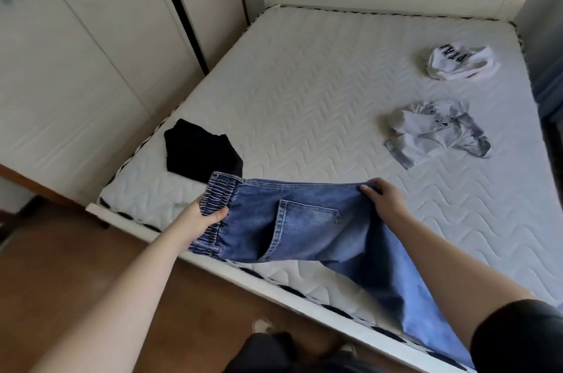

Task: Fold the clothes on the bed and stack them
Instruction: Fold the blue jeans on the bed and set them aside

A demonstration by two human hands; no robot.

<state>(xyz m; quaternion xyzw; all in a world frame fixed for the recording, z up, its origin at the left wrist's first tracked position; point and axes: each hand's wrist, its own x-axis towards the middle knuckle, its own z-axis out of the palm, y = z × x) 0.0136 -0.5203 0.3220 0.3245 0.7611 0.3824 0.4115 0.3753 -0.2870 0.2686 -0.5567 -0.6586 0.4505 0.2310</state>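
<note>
Left hand [204, 218] pinches the elastic waistband of the jeans [307, 226], right hand [384, 196] grips the far edge, holding them above the bed's [304, 83] near side. Denim looks heavy and floppy; waistband and seams seem the surest holds.

Jeans [307, 220] before folded garment [199, 148] on bed [304, 92]

We count four garments in all: one pair of blue jeans [304, 220], one folded black garment [198, 150], one crumpled grey garment [435, 135] and one white lettered garment [463, 63].
</note>
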